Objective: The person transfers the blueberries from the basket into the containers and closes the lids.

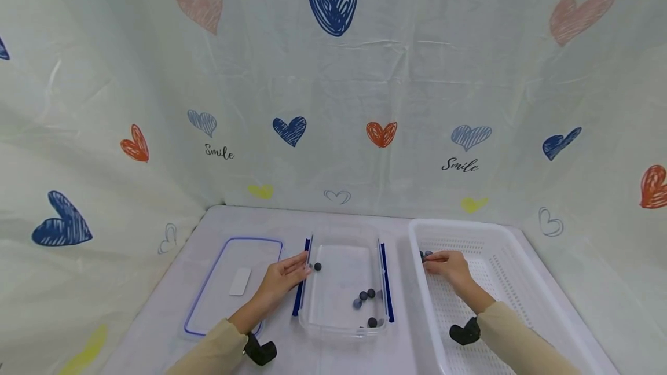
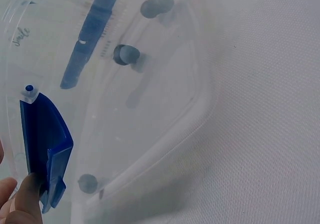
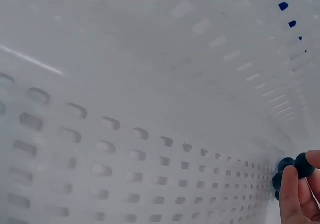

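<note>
My left hand (image 1: 281,279) holds the left side of a clear plastic container (image 1: 344,328), with fingers at its folded-out blue latch (image 2: 45,139). Several blueberries (image 1: 363,295) lie in the container, most near its right front, and one blueberry (image 1: 318,266) sits close to my left fingertips. My right hand (image 1: 450,271) reaches into a white perforated basket (image 1: 479,230) at its left wall. Between thumb and finger it pinches a blueberry (image 3: 303,165). More blueberries (image 3: 278,181) lie right behind it, partly hidden by my fingers.
Left of the container, a clear lid (image 1: 216,282) with a blue rim lies flat on the white table (image 1: 401,282), a white rectangular piece (image 1: 240,282) on it. A curtain (image 1: 333,80) printed with hearts hangs behind the table.
</note>
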